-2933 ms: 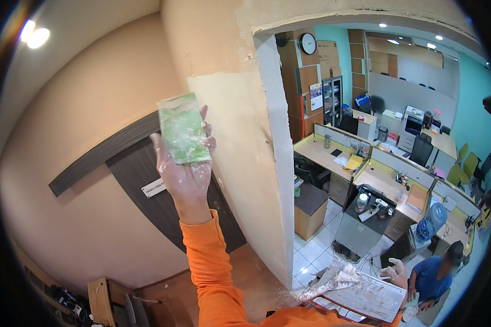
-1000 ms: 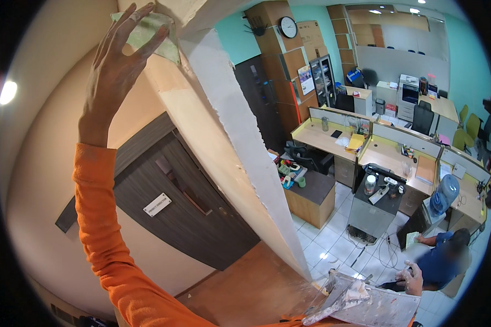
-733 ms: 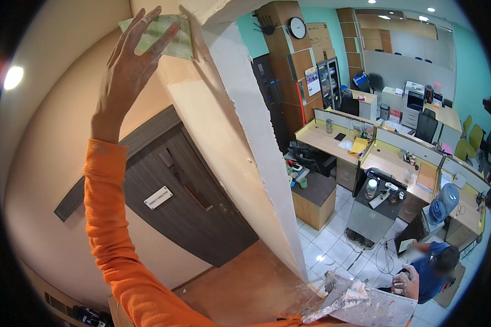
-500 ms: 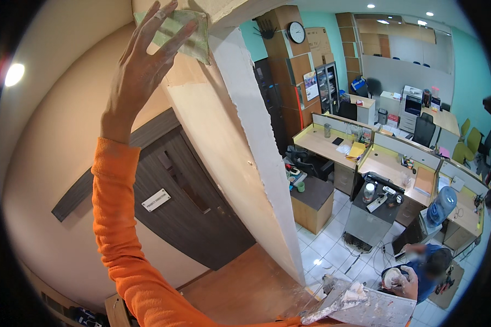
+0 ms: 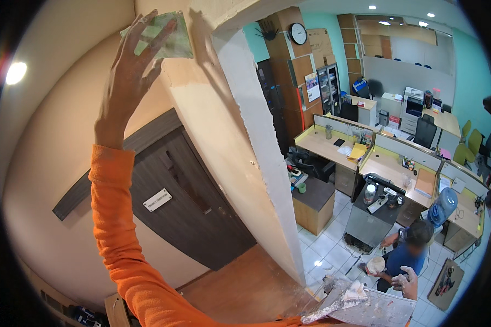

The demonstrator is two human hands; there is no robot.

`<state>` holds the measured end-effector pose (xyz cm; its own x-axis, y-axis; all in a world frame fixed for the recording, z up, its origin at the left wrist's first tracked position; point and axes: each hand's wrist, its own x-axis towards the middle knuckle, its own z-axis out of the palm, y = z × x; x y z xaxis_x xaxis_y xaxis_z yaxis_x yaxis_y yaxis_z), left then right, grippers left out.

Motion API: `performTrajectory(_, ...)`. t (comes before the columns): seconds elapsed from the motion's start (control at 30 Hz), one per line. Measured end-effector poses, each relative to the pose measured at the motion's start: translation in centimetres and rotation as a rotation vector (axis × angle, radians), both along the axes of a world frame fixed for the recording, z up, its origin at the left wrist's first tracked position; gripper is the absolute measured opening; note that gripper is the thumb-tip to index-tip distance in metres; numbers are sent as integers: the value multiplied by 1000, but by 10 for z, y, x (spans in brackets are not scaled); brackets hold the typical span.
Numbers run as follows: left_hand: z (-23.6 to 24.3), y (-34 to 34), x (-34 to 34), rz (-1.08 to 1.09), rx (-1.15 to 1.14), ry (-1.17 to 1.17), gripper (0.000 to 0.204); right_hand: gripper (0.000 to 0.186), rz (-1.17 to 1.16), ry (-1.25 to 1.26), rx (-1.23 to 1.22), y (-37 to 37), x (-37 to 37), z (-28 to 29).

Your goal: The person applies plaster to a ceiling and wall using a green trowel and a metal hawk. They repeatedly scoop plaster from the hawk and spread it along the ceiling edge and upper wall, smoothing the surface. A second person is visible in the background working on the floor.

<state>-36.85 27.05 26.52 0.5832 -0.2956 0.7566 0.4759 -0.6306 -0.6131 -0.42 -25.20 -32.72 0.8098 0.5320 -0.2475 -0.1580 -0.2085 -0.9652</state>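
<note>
My left hand (image 5: 131, 71), dusted white, is raised at the upper left with fingers stretched over a thin, square, pale green putty spreader (image 5: 172, 41). The spreader lies against the beige wall corner, its lower edge over a lighter patch. At the lower right, a putty-smeared board (image 5: 373, 309) rests over my right forearm. White putty (image 5: 354, 292) and a caked putty knife (image 5: 324, 313) lie on it. Beyond the board's far edge, my right hand (image 5: 405, 282) shows whitened fingers, loosely curled and apart, with nothing seen between them.
A rough-edged white wall end (image 5: 256, 131) runs down beside the beige face. Left of it is a dark door (image 5: 185, 201). Below right, a co-worker in blue (image 5: 406, 256) crouches by a round white container (image 5: 375, 265). Office desks (image 5: 387, 163) and a water dispenser bottle (image 5: 443, 207) stand beyond.
My left hand has moved left and slightly down with the spreader, which now looks flatter. The co-worker has shifted up and left, with the white container. The board has stayed in place.
</note>
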Motion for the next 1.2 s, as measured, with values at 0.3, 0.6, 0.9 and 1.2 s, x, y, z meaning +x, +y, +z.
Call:
performTrajectory(0.3,8,-6,13,52,145,104,80,40,2,19,7,-2,0,0)
performTrajectory(0.6,-33,53,-37,-29,-472,-221,80,40,-22,-24,-4,-5,3,-7)
performTrajectory(0.9,-187,-83,-16,-1410,-1262,-488,94,37,-241,-647,275,-27,66,149)
performTrajectory(1.2,-217,-187,102,-1776,-1885,-154,86,51,461,-1734,71,115,-87,388)
